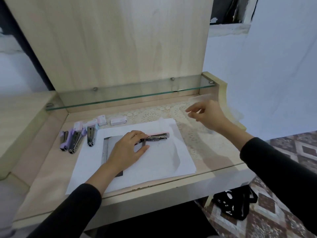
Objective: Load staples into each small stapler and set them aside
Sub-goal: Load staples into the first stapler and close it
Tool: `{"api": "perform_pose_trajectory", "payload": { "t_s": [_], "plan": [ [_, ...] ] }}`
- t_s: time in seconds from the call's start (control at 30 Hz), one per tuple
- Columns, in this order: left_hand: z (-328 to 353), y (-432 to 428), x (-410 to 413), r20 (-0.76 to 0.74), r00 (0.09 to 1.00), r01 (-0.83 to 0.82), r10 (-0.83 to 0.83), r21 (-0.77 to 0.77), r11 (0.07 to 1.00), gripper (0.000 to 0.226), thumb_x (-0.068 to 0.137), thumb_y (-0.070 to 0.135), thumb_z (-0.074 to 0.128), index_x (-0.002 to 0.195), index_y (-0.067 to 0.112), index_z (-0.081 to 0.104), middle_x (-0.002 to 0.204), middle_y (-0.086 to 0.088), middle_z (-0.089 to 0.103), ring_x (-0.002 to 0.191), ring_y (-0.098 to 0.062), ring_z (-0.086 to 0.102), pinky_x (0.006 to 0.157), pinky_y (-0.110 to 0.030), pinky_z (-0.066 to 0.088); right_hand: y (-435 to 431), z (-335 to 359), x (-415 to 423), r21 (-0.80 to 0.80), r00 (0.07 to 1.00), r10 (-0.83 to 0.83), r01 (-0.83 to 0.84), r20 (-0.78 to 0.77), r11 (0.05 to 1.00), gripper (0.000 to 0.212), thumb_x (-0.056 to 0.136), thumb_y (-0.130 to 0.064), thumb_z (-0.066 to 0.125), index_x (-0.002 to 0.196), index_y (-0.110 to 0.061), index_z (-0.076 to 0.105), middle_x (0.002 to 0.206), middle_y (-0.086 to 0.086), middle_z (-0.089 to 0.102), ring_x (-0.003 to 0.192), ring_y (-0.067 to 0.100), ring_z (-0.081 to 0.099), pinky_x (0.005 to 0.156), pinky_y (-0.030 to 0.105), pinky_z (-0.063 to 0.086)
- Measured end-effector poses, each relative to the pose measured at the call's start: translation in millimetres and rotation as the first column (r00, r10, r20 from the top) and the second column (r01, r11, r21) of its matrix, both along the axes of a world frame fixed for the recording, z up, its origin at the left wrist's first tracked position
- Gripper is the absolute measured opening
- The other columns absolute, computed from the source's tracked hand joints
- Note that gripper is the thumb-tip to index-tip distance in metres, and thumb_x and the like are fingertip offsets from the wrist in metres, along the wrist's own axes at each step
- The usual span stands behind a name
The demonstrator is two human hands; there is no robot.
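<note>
Right now, in the head view, we have the pink stapler [157, 136] lying on the white paper [163, 160] in the middle of the desk. Its pink top is swung away from the metal magazine, so the channel looks exposed. Our left hand [127, 149] holds it at the rear end, fingers curled over the hinge and thumb stretched out on the sheet just below. Our right hand [208, 115] hangs in the air above the lace mat [154, 114], well apart from the stapler. It is blurred, with bent fingers and the forefinger leading, and we cannot tell whether it pinches anything.

We judge that the step in hand is loading this stapler. To do it well, we press the base flat on the paper with the left hand so it cannot skid, and we hold the top fully open. The staple boxes [118, 120] sit beyond the paper's far edge, towards the left, so the right hand has to cross over to fetch a strip. We lay the strip legs-down in the channel, straight and unbroken, then close the top gently. Three other staplers [75, 140] lie side by side at the paper's left edge. That is a sensible place to set this one down.
</note>
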State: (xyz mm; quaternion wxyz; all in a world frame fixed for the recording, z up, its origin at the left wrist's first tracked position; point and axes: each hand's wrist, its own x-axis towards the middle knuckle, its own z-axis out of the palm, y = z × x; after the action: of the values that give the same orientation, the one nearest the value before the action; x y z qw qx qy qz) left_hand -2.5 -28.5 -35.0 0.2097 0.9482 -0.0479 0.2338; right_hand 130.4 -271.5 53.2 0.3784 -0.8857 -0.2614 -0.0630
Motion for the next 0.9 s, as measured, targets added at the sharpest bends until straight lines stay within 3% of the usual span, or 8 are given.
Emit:
{"api": "perform_pose_trajectory", "payload": {
  "t_s": [0.1, 0.2, 0.27, 0.37, 0.47, 0.63, 0.77, 0.9],
  "plan": [
    [9.0, 1.4, 0.4, -0.069, 0.998, -0.002, -0.005, -0.108, 0.994, 0.028, 0.085, 0.03, 0.062, 0.11, 0.017, 0.065, 0.111, 0.004, 0.061, 0.1, -0.011, 0.057, 0.088, -0.022, 0.044, 26.4, -7.7, -18.8, -0.061, 0.992, 0.126, -0.126, -0.013, 0.99, 0.013, 0.08, -0.014, 0.067, 0.092, -0.019, 0.072, 0.082, -0.001, 0.068, 0.058, 0.002, 0.051, 0.057, 0.005, 0.038],
    [24.3, 5.2, 1.9, -0.167, 0.986, -0.03, 0.003, -0.158, 0.987, 0.025, 0.085, 0.02, 0.064, 0.109, 0.017, 0.067, 0.11, 0.005, 0.064, 0.097, -0.006, 0.057, 0.086, -0.013, 0.039, 48.8, -22.8, -30.8, -0.171, 0.971, 0.237, -0.238, -0.026, 0.956, 0.021, 0.079, -0.015, 0.069, 0.1, -0.018, 0.07, 0.1, 0.002, 0.069, 0.068, 0.008, 0.052, 0.062, 0.01, 0.034],
    [33.7, 9.7, 3.0, -0.261, 0.965, -0.075, 0.021, -0.198, 0.977, 0.023, 0.086, 0.023, 0.062, 0.108, 0.02, 0.068, 0.103, 0.011, 0.064, 0.086, 0.001, 0.056, 0.075, -0.007, 0.039, 59.8, -31.9, -34.6, -0.219, 0.96, 0.276, -0.278, -0.038, 0.935, 0.028, 0.076, -0.017, 0.072, 0.104, -0.019, 0.069, 0.106, 0.0, 0.068, 0.078, 0.008, 0.051, 0.069, 0.012, 0.033],
    [42.0, 16.4, 5.6, -0.342, 0.939, -0.122, 0.031, -0.248, 0.961, 0.017, 0.085, 0.026, 0.062, 0.1, 0.024, 0.071, 0.088, 0.015, 0.066, 0.069, 0.005, 0.056, 0.061, -0.01, 0.04, 70.0, -40.2, -35.3, -0.238, 0.951, 0.308, -0.3, -0.006, 0.924, 0.03, 0.075, -0.014, 0.072, 0.105, -0.014, 0.069, 0.104, 0.003, 0.069, 0.087, 0.01, 0.054, 0.071, 0.013, 0.032],
    [45.4, 19.8, 5.7, -0.368, 0.929, -0.14, 0.033, -0.269, 0.953, 0.013, 0.086, 0.027, 0.06, 0.091, 0.026, 0.073, 0.082, 0.018, 0.067, 0.063, 0.007, 0.056, 0.061, -0.015, 0.041, 74.0, -45.4, -32.9, -0.21, 0.953, 0.302, -0.29, 0.028, 0.934, 0.023, 0.078, -0.011, 0.068, 0.1, -0.015, 0.071, 0.1, 0.005, 0.07, 0.083, 0.01, 0.052, 0.068, 0.016, 0.033],
    [42.7, 23.4, 5.8, -0.316, 0.945, -0.168, 0.089, -0.231, 0.958, 0.024, 0.091, 0.031, 0.053, 0.085, 0.025, 0.075, 0.088, 0.016, 0.068, 0.052, 0.006, 0.048, 0.049, -0.009, 0.031, 78.7, -49.5, -31.0, -0.383, 0.957, 0.277, -0.224, 0.09, 0.896, 0.023, 0.083, -0.028, 0.062, 0.106, -0.028, 0.068, 0.107, -0.005, 0.062, 0.092, 0.017, 0.039, 0.073, 0.025, 0.025],
    [37.7, 24.5, 8.5, -0.311, 0.944, -0.217, 0.111, -0.333, 0.918, 0.022, 0.089, 0.034, 0.055, 0.078, 0.03, 0.074, 0.078, 0.014, 0.069, 0.047, -0.007, 0.038, 0.048, -0.016, 0.03, 79.3, -47.3, -32.3, -0.454, 0.957, 0.27, -0.194, 0.108, 0.87, 0.025, 0.086, -0.036, 0.057, 0.109, -0.035, 0.065, 0.106, -0.009, 0.064, 0.103, 0.021, 0.042, 0.084, 0.029, 0.023],
    [42.7, 23.8, 7.9, -0.344, 0.935, -0.206, 0.087, -0.327, 0.922, 0.025, 0.088, 0.042, 0.055, 0.081, 0.026, 0.074, 0.083, 0.019, 0.067, 0.065, -0.007, 0.055, 0.063, -0.019, 0.042, 79.6, -46.3, -30.6, -0.502, 0.955, 0.279, -0.194, 0.099, 0.843, 0.028, 0.086, -0.04, 0.056, 0.112, -0.036, 0.063, 0.117, -0.012, 0.061, 0.113, 0.02, 0.039, 0.107, 0.04, 0.014]
  ]
}}
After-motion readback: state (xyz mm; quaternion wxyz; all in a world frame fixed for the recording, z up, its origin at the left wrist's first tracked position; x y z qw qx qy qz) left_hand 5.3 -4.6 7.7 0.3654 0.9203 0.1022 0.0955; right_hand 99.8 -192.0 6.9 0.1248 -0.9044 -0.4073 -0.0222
